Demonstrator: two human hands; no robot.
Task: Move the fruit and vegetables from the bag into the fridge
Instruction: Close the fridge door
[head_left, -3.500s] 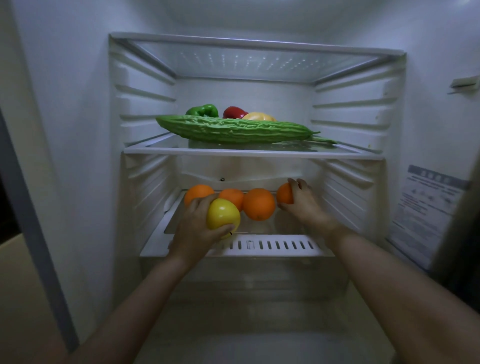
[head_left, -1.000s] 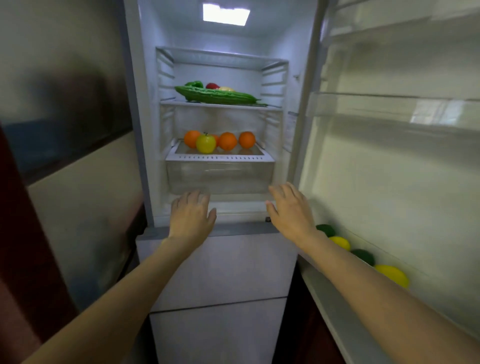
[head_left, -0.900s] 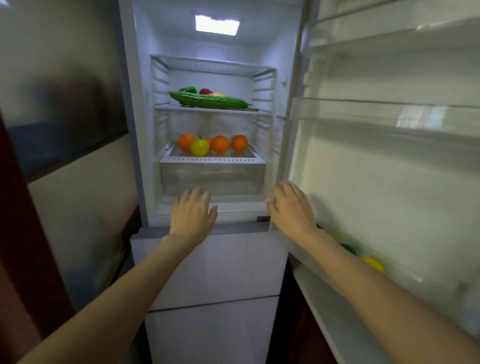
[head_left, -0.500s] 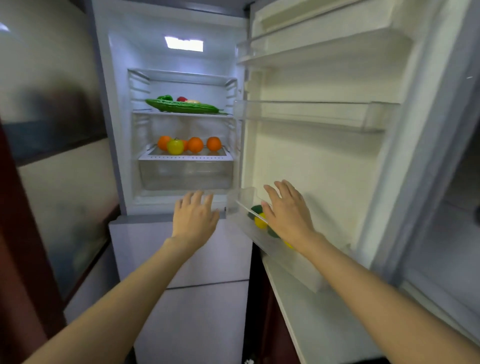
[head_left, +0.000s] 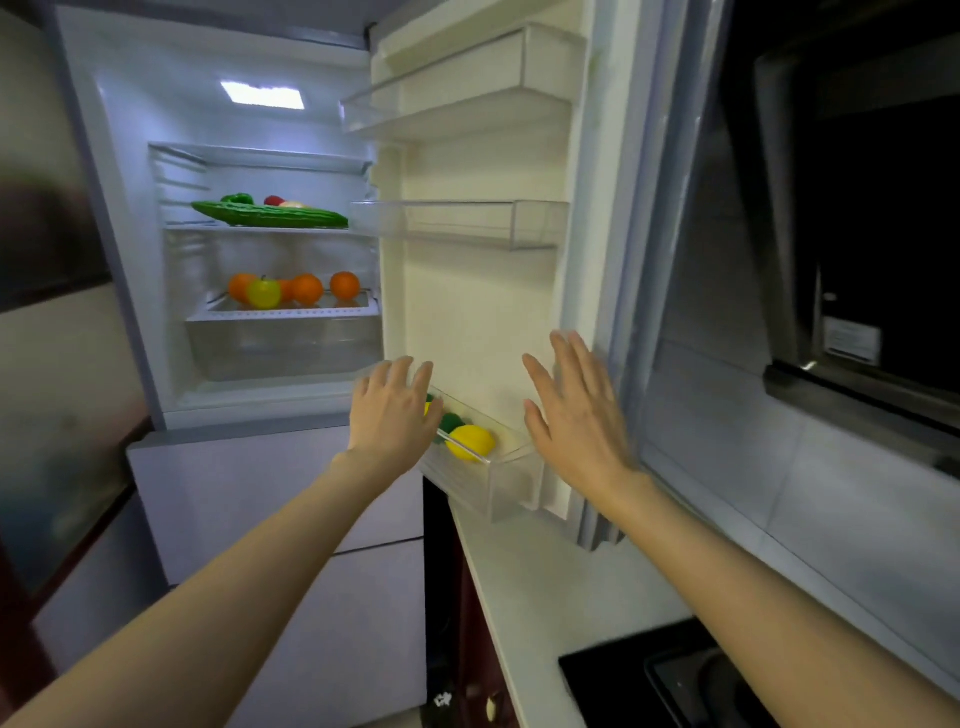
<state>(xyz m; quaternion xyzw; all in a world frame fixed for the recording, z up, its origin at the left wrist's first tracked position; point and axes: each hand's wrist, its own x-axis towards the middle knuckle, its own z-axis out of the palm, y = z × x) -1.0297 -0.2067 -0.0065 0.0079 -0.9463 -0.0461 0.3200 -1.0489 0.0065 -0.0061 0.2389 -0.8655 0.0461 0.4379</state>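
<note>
Fruit and vegetables sit in the open fridge (head_left: 130, 260): a long green gourd (head_left: 270, 214) on the glass shelf (head_left: 260, 228) with peppers (head_left: 238, 198) behind it, and below, oranges (head_left: 306, 288) and a yellow apple (head_left: 264, 292) on the drawer lid (head_left: 283, 313). Left hand (head_left: 392, 410) is held out flat with fingers spread, holding nothing, in front of the lowest door bin (head_left: 488, 480). That bin holds a lemon (head_left: 471, 441) and something green (head_left: 450, 422). Right hand (head_left: 576, 410) is flat and empty too, fingers straight, near the door's (head_left: 483, 312) edge.
</note>
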